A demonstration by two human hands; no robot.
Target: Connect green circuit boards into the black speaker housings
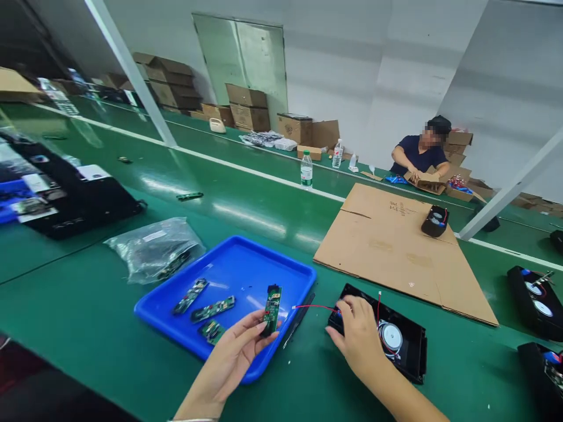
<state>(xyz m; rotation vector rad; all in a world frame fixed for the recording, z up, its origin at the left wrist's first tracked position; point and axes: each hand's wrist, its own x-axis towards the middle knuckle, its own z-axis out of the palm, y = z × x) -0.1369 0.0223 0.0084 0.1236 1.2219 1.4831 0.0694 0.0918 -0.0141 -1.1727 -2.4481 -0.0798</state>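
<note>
Pinched in my left hand (240,346) is a small green circuit board (273,305), held upright over the right side of a blue tray (189,334). Several more circuit boards (214,309) lie in that tray. My right hand (358,334) is over the left end of a black speaker housing (411,351), fingers curled down into it; what the fingertips touch is hidden. A round silver speaker (391,337) shows inside the housing. Thin red wires with a white connector (294,307) stick out leftward from beneath my right hand. A dark, slim tool (299,319) rests beside the tray.
Behind the tray lies a clear plastic bag (156,246) of boards. A flat cardboard sheet (396,252) bears another speaker housing (435,221). More housings (536,302) stand at right. A bottle (307,170) stands farther back. Across the bench, a person (422,149) handles a cardboard box.
</note>
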